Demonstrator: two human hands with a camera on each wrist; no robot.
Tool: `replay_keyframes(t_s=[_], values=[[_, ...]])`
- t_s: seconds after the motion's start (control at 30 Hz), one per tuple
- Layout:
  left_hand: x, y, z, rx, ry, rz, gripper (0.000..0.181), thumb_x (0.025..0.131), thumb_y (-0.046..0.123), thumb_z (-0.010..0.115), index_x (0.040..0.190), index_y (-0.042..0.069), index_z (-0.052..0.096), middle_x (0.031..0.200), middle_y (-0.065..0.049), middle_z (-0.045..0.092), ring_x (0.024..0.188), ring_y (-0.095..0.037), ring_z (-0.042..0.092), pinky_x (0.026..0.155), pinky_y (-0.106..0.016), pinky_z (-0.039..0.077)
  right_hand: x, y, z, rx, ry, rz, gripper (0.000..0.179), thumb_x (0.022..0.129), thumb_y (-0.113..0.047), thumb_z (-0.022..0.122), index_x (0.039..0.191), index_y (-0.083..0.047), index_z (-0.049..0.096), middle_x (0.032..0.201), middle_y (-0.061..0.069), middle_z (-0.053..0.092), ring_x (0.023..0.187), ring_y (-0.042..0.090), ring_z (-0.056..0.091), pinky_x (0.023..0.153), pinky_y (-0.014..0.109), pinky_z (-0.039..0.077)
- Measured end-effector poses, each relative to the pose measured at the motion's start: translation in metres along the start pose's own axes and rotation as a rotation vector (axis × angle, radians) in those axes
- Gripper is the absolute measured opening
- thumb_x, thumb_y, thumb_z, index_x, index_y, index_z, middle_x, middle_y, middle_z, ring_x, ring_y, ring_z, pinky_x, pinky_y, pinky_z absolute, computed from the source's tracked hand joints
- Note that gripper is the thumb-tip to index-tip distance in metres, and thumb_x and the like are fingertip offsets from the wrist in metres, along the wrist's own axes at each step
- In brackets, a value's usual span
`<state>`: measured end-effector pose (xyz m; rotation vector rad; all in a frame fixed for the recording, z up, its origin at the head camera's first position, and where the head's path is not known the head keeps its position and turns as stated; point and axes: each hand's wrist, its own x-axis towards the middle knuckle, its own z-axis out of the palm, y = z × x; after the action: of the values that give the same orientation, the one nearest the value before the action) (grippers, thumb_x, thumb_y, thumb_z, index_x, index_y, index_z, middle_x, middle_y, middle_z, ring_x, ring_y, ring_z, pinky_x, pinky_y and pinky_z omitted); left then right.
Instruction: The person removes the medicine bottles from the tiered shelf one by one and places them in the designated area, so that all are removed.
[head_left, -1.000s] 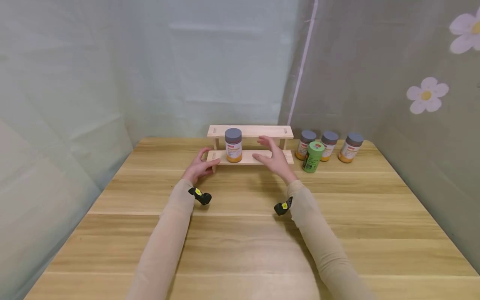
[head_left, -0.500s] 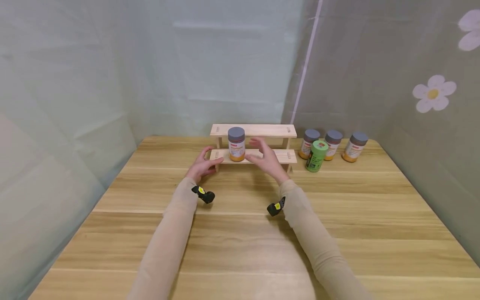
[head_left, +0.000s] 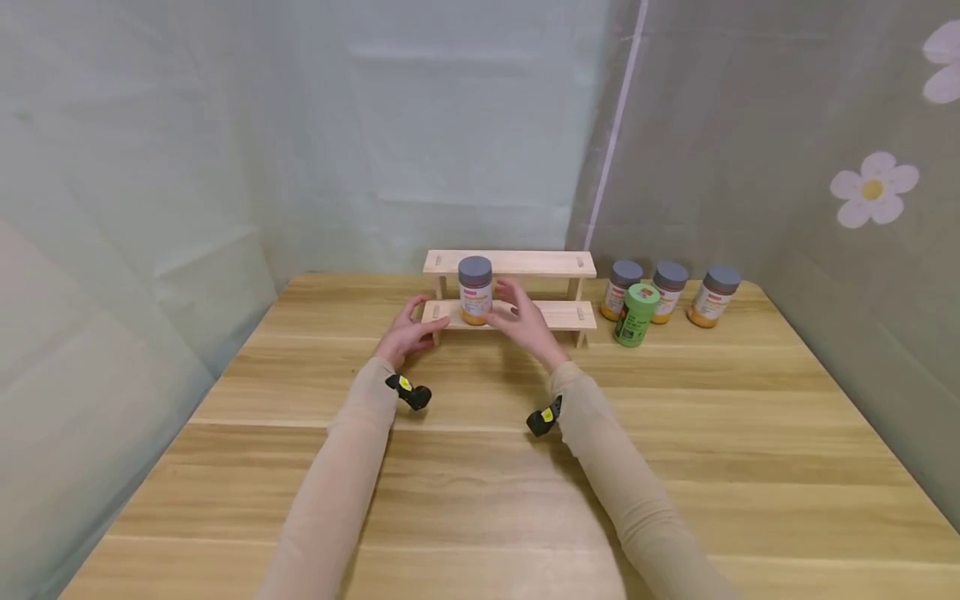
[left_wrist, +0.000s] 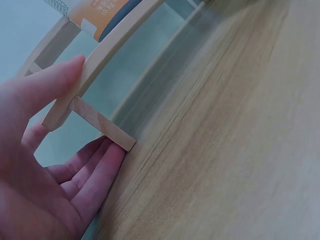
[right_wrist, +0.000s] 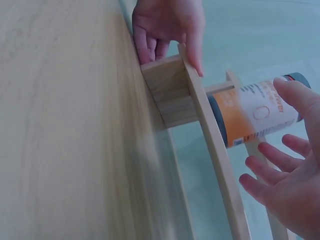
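Note:
A two-tier wooden stand (head_left: 553,315) is at the back of the table. One supplement jar (head_left: 476,293) with a dark grey lid stands upright on its lower board. My left hand (head_left: 402,335) holds the stand's left end. In the left wrist view its thumb (left_wrist: 70,75) lies on the board and its fingers touch the end leg (left_wrist: 102,122). My right hand (head_left: 527,327) is just right of the jar, fingers spread and loosely bent. In the right wrist view its thumb overlaps the jar (right_wrist: 260,110); contact cannot be told.
Right of the stand are three similar jars, a left one (head_left: 613,298), a middle one (head_left: 670,292) and a right one (head_left: 712,297). A green canister (head_left: 637,315) stands in front of them. Behind the wooden table (head_left: 480,500) hangs a pale curtain (head_left: 465,125).
My right hand has moved left along the lower board, up close to the jar. The left hand keeps its place on the stand's end. The head view has shifted slightly.

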<state>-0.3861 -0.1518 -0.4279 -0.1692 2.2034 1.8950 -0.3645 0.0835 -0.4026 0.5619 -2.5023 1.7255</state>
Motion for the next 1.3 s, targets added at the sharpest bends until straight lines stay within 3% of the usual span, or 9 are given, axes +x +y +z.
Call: replay_keyframes(t_s=[0.3,0.57,0.83,1.0,1.3], values=[[0.0,0.0,0.0,0.009,-0.005,0.0,0.075,0.09,0.021,0.069,0.15,0.027,0.025,0.133,-0.017,0.043,0.096,-0.015,0.056,0.071,-0.022,0.053,0.006,-0.002,0.014,0.089,-0.015,-0.04,0.071,0.092,-0.013,0.066,0.151,-0.014,0.027,0.153,0.019,0.037,0.143,0.034,0.034,0.117,0.052,0.028],[0.001,-0.001,0.005,-0.021,-0.016,-0.001,0.076,0.09,0.02,0.069,0.151,0.026,0.024,0.132,-0.016,0.045,0.089,-0.011,0.058,0.071,-0.022,0.053,0.009,0.001,0.019,0.135,0.043,0.001,0.071,0.091,-0.014,0.067,0.151,-0.012,0.028,0.145,0.019,0.046,0.136,0.032,0.043,0.113,0.045,0.037],[-0.001,-0.001,0.007,-0.025,-0.01,0.009,0.074,0.09,0.019,0.069,0.15,0.028,0.026,0.13,-0.015,0.047,0.09,-0.012,0.059,0.072,-0.022,0.053,0.01,0.002,0.023,0.096,0.131,0.013,0.063,0.089,-0.016,0.07,0.143,-0.008,0.039,0.139,0.017,0.051,0.129,0.032,0.049,0.109,0.045,0.042],[-0.003,-0.004,0.004,-0.05,-0.014,-0.004,0.074,0.09,0.016,0.068,0.15,0.028,0.026,0.125,-0.012,0.049,0.088,-0.011,0.059,0.072,-0.022,0.053,0.009,0.004,0.026,0.093,0.14,0.019,0.06,0.087,-0.018,0.073,0.138,-0.008,0.045,0.136,0.014,0.055,0.126,0.03,0.053,0.107,0.042,0.045],[-0.004,-0.004,0.003,-0.018,-0.002,0.011,0.074,0.091,0.018,0.067,0.151,0.026,0.025,0.133,-0.017,0.047,0.094,-0.013,0.058,0.075,-0.023,0.053,0.008,0.004,0.021,0.106,0.152,-0.009,0.065,0.089,-0.014,0.07,0.145,-0.011,0.036,0.145,0.016,0.047,0.133,0.033,0.047,0.112,0.046,0.039]])
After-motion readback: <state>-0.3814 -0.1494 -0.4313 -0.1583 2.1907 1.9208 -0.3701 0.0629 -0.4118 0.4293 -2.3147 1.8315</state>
